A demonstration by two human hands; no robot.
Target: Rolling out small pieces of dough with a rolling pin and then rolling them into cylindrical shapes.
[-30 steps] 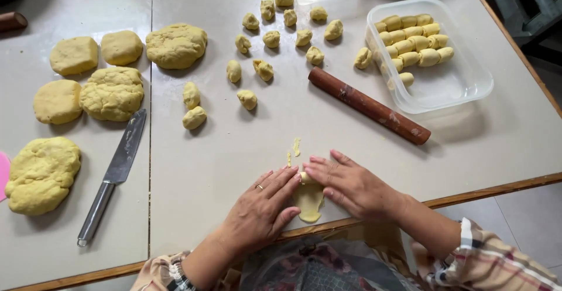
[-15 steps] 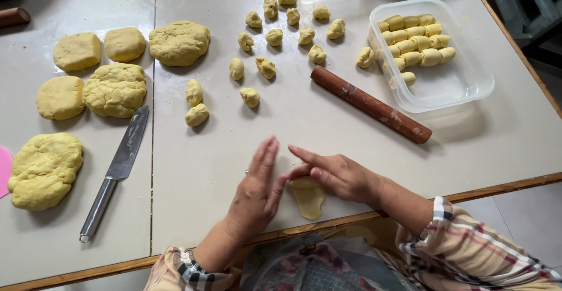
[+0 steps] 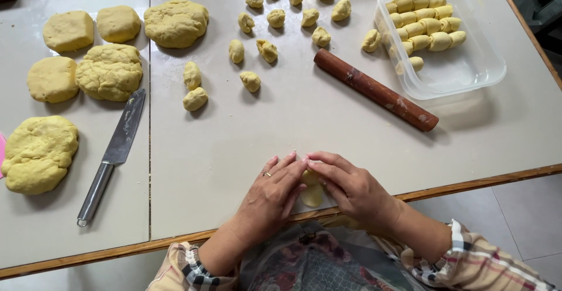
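Head view: dough piece [image 3: 312,194] at table edge [image 3: 468,184]

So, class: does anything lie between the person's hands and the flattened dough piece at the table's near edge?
Nothing visible does. The left hand and right hand both rest directly on the dough piece, fingertips meeting above it.

A pale grey table [image 3: 246,150] with a wooden edge is standing on a light tiled floor [image 3: 521,221].

Home kitchen or baking spot, pale table [image 3: 234,144] with wooden edge, yellow dough lumps [image 3: 108,71] near its left edge, rolling pin [image 3: 374,89], knife [image 3: 112,153], plastic tub [image 3: 468,68] at its far right corner
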